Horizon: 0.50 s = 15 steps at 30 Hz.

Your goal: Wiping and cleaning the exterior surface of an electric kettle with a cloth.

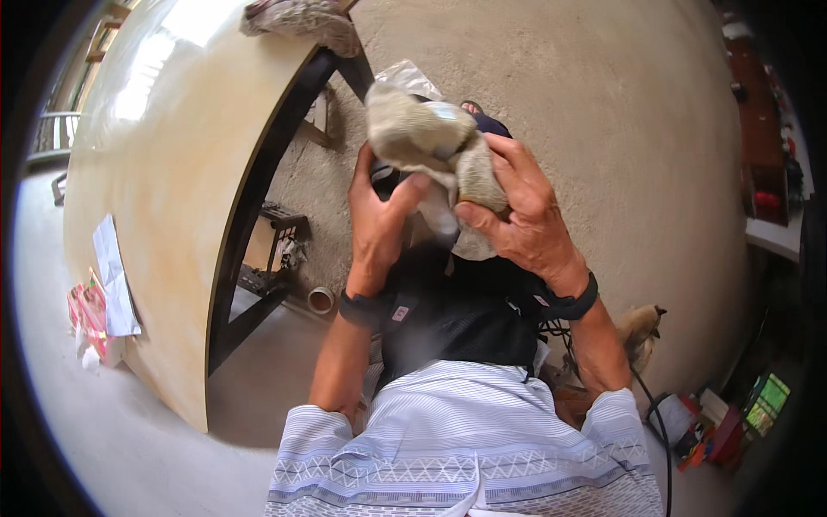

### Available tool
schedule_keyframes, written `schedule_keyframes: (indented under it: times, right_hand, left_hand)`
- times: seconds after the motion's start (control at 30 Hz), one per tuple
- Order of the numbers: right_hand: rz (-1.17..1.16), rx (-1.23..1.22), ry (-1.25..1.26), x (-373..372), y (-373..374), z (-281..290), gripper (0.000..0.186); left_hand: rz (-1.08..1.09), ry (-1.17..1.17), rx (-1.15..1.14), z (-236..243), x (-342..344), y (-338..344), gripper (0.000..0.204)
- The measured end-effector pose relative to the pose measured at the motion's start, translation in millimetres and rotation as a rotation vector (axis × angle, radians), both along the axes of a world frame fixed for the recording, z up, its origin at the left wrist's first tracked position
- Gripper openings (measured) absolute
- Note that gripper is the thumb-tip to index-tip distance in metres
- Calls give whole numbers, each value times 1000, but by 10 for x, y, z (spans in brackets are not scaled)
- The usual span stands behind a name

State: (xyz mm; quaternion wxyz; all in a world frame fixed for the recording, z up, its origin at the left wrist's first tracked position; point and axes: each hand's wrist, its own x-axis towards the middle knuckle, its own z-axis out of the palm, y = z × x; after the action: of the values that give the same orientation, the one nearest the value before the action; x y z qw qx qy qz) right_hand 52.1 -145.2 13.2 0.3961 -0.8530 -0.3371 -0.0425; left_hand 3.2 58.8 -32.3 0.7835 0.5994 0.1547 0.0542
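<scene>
A crumpled beige-grey rag (pixel 412 129) hangs in front of my lap, blurred at places by motion. My right hand (pixel 525 211) is closed on its right side, thumb in front and fingers behind. To the left, my left hand (pixel 379 215) curls with its thumb against a pale lower fold of the rag. Between that thumb and the fingers a dark, shiny-edged thing (pixel 384 179) shows; its kind is hidden by the hand and cloth. Both my wrists wear black bands.
At the left stands a glossy beige table (pixel 172 198) with a dark frame. On it lie a folded paper (pixel 115 280), a pink packet (pixel 90 314) and a bunched cloth (pixel 301 24). A round tube end (pixel 321 300) is on the floor. A black cable (pixel 659 414) runs at the lower right.
</scene>
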Motion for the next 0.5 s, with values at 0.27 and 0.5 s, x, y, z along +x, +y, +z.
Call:
schedule_keyframes:
  times: [0.27,0.5]
  right_hand:
    - [-157,-38,478,492,11,-435,48]
    - [-342,278,633,267,-345,-574,45]
  left_hand:
    - [-7,-62,16,-39,-126,-52,89]
    - [74,-34,-160,-110,-145,-66,87]
